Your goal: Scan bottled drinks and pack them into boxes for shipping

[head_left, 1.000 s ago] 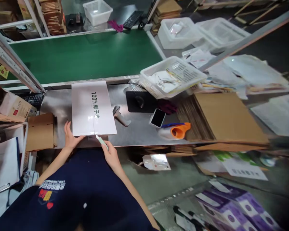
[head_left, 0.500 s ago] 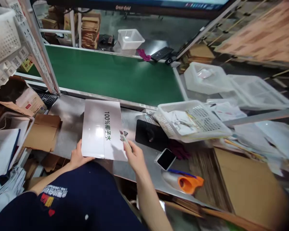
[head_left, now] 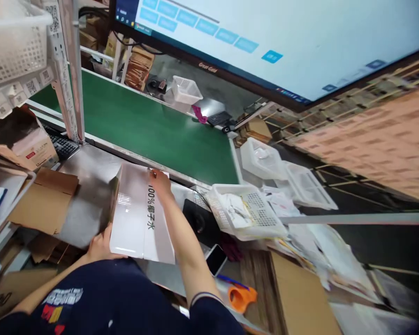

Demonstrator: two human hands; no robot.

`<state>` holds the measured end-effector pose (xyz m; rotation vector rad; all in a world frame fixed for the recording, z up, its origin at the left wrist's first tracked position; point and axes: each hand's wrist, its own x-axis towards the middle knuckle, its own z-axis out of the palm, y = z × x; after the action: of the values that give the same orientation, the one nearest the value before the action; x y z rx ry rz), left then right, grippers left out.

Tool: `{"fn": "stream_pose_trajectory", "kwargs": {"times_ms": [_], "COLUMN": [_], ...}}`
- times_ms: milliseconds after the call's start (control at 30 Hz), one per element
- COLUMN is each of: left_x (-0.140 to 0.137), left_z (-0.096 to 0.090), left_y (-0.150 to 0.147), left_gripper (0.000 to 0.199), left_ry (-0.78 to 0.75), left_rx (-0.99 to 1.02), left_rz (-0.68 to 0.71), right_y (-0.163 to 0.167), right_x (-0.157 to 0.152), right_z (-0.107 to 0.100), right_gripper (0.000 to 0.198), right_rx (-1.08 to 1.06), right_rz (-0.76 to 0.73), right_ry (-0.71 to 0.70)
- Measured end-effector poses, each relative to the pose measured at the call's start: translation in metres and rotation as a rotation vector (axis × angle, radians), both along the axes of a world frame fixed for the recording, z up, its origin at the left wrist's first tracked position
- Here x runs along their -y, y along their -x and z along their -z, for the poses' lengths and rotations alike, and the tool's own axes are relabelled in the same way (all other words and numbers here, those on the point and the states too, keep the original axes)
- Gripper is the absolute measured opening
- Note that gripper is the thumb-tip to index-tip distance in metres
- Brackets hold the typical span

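Note:
A white cardboard box (head_left: pixel 131 216) printed "100%椰子水" lies on the metal workbench (head_left: pixel 91 170), close against my body. Its near left corner is gripped by my left hand (head_left: pixel 100 244), fingers bent round the edge. My right hand (head_left: pixel 160 184) is at the far end of the box top, by the middle seam, with its fingers closed in a pinch. A slim utility knife showed in that hand a moment ago; now the fingers hide nearly all of it. My right forearm passes over the box's right side.
Beyond the bench runs a green conveyor belt (head_left: pixel 139 125), with a monitor (head_left: pixel 230 42) overhead. To the right are a white basket (head_left: pixel 246 211), a phone (head_left: pixel 216 259), an orange tape dispenser (head_left: pixel 242 298) and cardboard sheets (head_left: pixel 300 293). Flattened brown cardboard (head_left: pixel 43 200) lies left.
My right hand has moved from the box's right edge to the far end of its top seam. The box is turned slightly and its left side shows. My view has tilted, showing more monitor.

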<state>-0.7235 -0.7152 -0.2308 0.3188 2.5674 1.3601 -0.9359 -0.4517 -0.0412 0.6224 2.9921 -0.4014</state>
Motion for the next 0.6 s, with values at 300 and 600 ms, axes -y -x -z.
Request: {"fn": "stream_pose_trajectory", "kwargs": {"times_ms": [300,600], "left_x": [-0.001,0.001], "left_z": [0.02,0.003], "left_y": [-0.007,0.003], "left_gripper": [0.119,0.117], "left_ry": [0.06,0.185], "left_rx": [-0.319,-0.154], "left_rz": [0.029,0.128], "right_y": [0.01,-0.006], "right_x": [0.017,0.03], "right_z": [-0.012,-0.025], "right_gripper": [0.039,0.038], "right_rx": [0.137,0.214], "right_rz": [0.009,-0.032], "right_ry": [-0.099,-0.155]}}
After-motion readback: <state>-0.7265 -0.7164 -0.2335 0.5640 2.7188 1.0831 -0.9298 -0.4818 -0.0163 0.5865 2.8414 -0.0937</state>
